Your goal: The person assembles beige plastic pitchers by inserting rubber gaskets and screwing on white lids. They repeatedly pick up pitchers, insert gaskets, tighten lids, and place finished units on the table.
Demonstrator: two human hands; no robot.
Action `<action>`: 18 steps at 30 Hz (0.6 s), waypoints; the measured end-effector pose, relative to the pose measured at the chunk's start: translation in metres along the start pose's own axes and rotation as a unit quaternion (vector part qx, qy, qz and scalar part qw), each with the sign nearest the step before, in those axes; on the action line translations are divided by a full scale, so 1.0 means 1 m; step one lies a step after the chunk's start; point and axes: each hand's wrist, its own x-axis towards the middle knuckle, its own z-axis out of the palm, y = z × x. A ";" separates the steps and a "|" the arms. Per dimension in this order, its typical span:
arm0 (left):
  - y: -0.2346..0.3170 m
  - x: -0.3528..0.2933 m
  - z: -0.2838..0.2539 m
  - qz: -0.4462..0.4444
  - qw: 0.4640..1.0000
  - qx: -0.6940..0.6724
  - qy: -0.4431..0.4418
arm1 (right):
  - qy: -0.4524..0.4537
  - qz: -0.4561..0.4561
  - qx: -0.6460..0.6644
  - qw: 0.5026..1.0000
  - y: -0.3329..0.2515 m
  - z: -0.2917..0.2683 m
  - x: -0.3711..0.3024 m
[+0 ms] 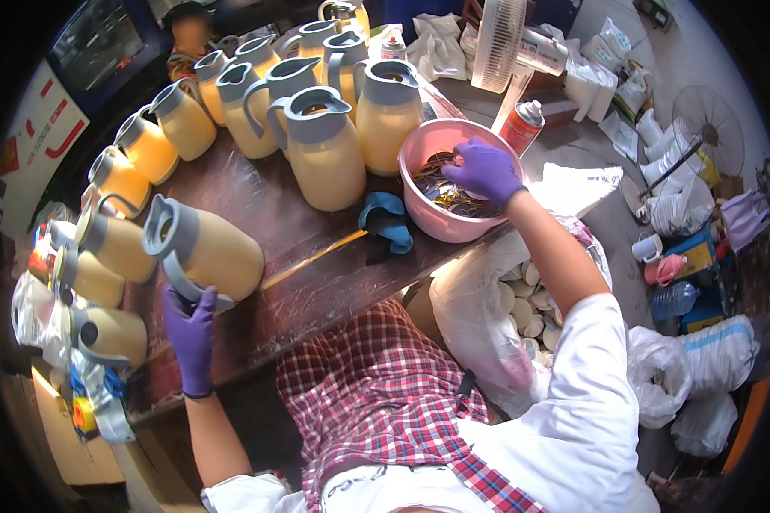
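Tabletop jug (pixel 204 250) against left hand (pixel 190 333)

Bright daylight from the right, dim left side, strong fisheye bending, black vignette at rim, slight blur.

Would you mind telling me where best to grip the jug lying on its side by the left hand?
Probably by its grey loop handle, coming from the near side. The tipped jug lies with its mouth to the left and its handle facing the person, where the gloved left hand already has its fingers. The smooth rounded yellow body looks harder to grip.
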 end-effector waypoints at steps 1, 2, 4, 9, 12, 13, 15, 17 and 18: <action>-0.005 -0.018 -0.002 -0.005 1.000 -0.010 0.001 | -0.047 0.012 -0.013 0.999 0.002 0.006 0.008; -0.004 -0.032 -0.004 -0.006 1.000 -0.018 0.001 | -0.092 0.026 -0.024 0.995 0.003 0.009 0.017; 0.004 -0.060 -0.003 0.007 0.996 -0.038 0.085 | -0.013 0.007 0.020 1.000 0.021 0.014 0.019; 0.019 -0.143 0.020 -0.099 0.981 -0.161 0.049 | -0.020 0.142 0.645 0.750 -0.032 -0.044 -0.026; 0.054 -0.152 0.066 -0.151 0.913 -0.337 -0.172 | -0.168 0.108 0.673 0.713 -0.114 -0.074 -0.072; 0.062 -0.148 0.081 -0.148 0.894 -0.386 -0.175 | -0.182 0.096 0.700 0.684 -0.140 -0.070 -0.089; 0.065 -0.143 0.093 -0.159 0.838 -0.494 -0.169 | -0.223 0.066 0.711 0.663 -0.183 -0.060 -0.115; 0.049 -0.133 0.094 -0.169 0.817 -0.529 -0.153 | -0.205 -0.019 0.699 0.685 -0.218 -0.036 -0.137; 0.035 -0.131 0.093 -0.171 0.835 -0.504 -0.143 | -0.235 -0.027 0.680 0.694 -0.232 -0.032 -0.146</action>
